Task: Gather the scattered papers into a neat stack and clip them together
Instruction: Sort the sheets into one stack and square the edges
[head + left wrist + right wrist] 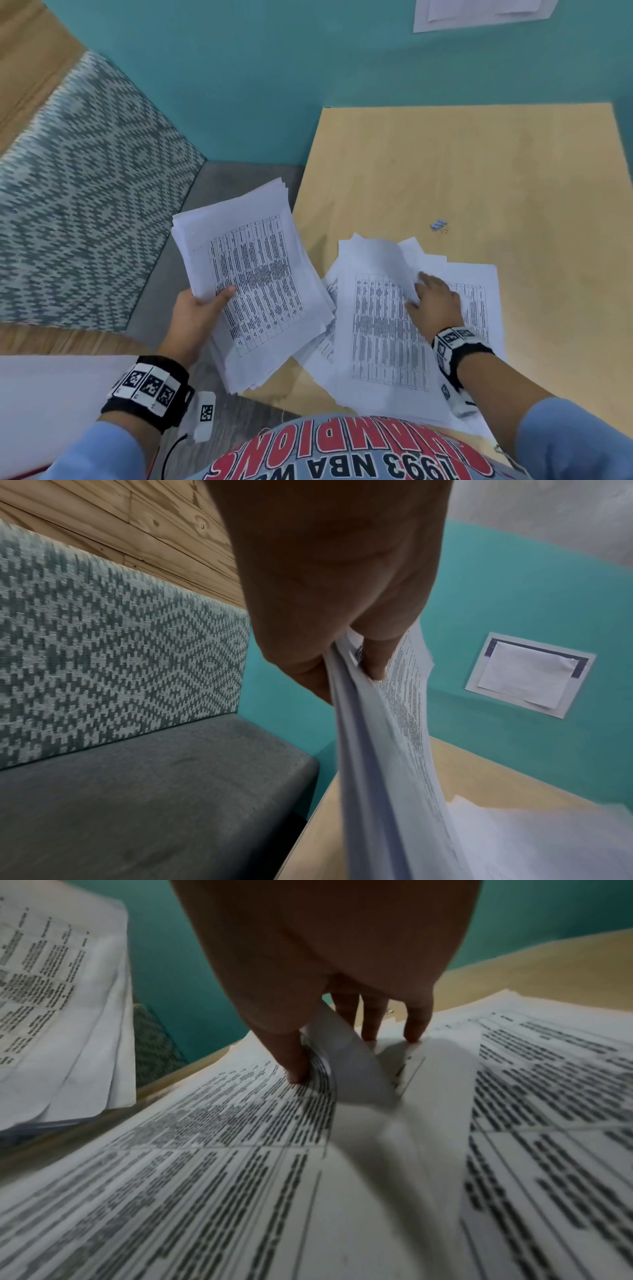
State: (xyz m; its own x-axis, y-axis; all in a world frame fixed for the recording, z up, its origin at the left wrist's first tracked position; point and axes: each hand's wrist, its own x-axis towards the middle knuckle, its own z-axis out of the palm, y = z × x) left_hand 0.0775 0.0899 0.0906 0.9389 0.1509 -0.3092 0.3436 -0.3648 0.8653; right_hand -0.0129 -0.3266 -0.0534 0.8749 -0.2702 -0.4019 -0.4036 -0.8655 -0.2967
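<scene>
My left hand (202,308) grips a thick, uneven bundle of printed sheets (253,284) left of the table edge, thumb on top and fingers beneath; the left wrist view shows the same hand (346,666) pinching the bundle's edge (383,750). Several more printed sheets (383,329) lie fanned on the wooden table (479,164). My right hand (433,298) rests on them, thumb and fingers pinching up a curled fold of the top sheet (346,1069). A small blue binder clip (438,225) lies on the table beyond the papers.
A bench with a grey seat (212,192) and a patterned back (85,192) stands left of the table. Teal wall (274,68) behind carries a taped paper notice (479,13). A white surface (51,404) sits at lower left.
</scene>
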